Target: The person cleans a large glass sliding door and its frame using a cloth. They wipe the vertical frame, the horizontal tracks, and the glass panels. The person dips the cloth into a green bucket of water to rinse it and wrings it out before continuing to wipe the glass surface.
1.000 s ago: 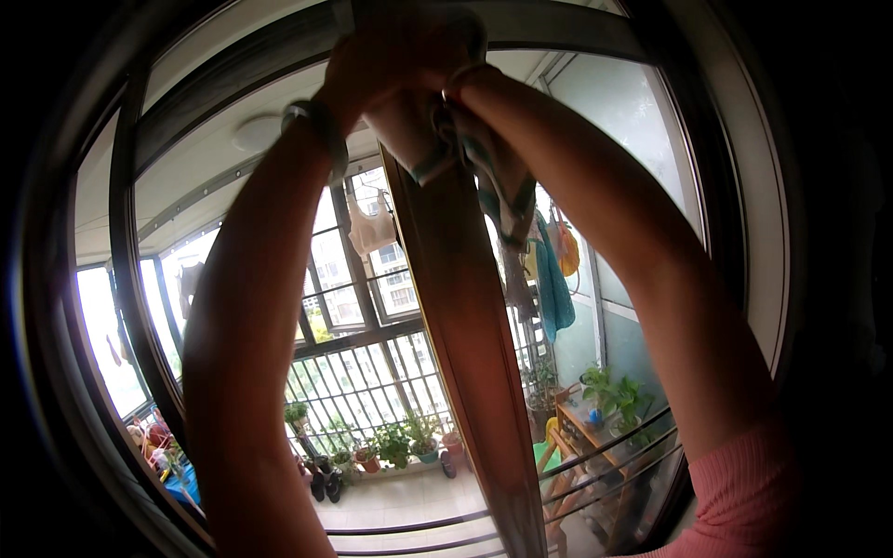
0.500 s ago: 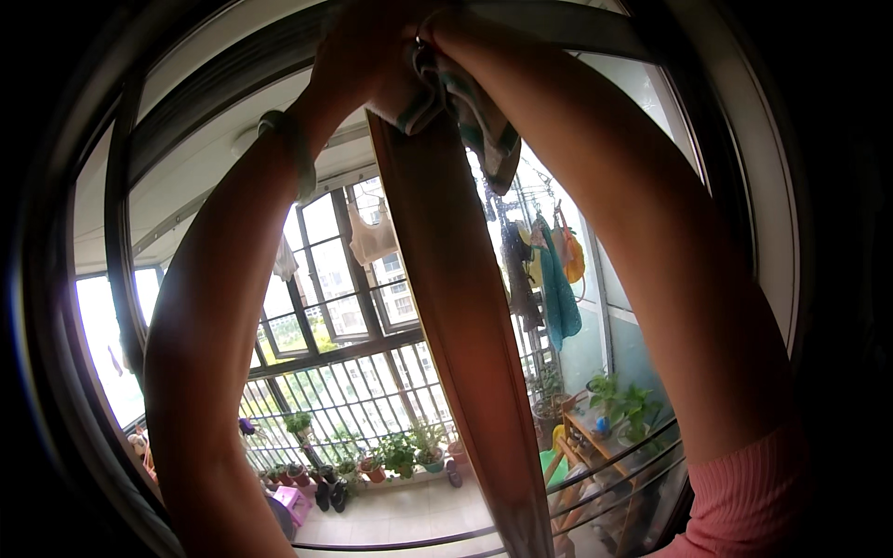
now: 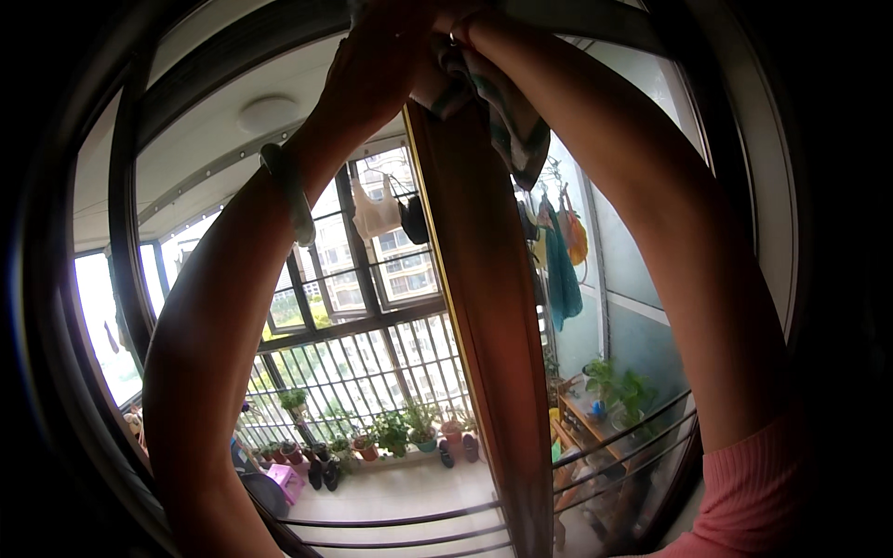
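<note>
Both my arms reach up to the top of the head view, where the hands meet in shadow. My left hand [image 3: 386, 60] presses against a bunched grey-and-white cloth [image 3: 516, 130], its fingers mostly hidden. Close beside it, my right hand [image 3: 454, 17] also grips the cloth and is partly cut off by the upper edge. Loose folds of cloth dangle below the hands, in front of the upper end of a brown upright window frame [image 3: 493, 307]. A pale green bangle [image 3: 290, 200] circles my left wrist.
Dark horizontal bars [image 3: 400, 521] cross low beyond the frame. Past the glass lies a balcony with potted plants [image 3: 391, 432], shoes [image 3: 324, 474], a pink stool [image 3: 286, 484] and a barred railing [image 3: 363, 381]. Hanging laundry [image 3: 377, 214] and a teal cloth [image 3: 562, 279] are farther off.
The upright frame, hands and cloth now appear farther right in the picture, and the balcony view has shifted. Both hands stay together at the cloth.
</note>
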{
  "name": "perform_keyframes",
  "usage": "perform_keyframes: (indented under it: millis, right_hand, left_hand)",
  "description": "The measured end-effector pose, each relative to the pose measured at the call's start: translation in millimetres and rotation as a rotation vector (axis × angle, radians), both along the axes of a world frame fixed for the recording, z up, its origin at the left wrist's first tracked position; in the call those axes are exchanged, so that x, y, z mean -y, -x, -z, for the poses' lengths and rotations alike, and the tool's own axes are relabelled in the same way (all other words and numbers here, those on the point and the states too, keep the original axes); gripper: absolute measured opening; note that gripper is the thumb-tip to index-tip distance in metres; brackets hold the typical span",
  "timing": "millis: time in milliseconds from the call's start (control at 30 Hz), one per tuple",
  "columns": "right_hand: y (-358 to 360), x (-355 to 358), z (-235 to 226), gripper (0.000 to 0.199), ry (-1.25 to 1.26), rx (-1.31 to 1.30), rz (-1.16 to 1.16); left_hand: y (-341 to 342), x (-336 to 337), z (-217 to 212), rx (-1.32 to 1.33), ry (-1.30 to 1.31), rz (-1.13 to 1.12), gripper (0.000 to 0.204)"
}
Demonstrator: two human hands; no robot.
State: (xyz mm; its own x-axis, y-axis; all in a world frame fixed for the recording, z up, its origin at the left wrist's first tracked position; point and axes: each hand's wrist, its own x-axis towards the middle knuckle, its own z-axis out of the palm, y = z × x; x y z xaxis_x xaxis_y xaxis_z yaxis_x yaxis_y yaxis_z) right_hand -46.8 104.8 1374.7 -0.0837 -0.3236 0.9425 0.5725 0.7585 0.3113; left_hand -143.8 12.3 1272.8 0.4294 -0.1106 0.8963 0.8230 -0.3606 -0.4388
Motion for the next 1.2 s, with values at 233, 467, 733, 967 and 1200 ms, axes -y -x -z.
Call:
perform_keyframes:
  millis: [233, 467, 733, 967, 1200]
  right_hand:
    - [-10, -22, 70, 0.064, -0.045, 0.002, 0.006]
    - [-19, -43, 155, 0.064, -0.104, -0.032, -0.054]
    - [-22, -63, 255, 0.05, -0.217, -0.159, -0.097]
    - [-39, -58, 367, 0.057, 0.162, 0.062, -0.154]
    - [-30, -29, 481, 0.069, 0.79, 0.179, -1.175]
  left_hand:
    - [-9, -9, 65, 0.063, -0.054, -0.084, 0.061]
    - [-22, -36, 113, -0.038, -0.209, 0.053, 0.041]
    - [-40, -54, 167, 0.103, -0.23, -0.054, 0.048]
    - [-49, -43, 260, 0.099, -0.023, -0.137, 0.053]
    - [-49, -14, 349, 0.184, 0.249, -0.161, 0.055]
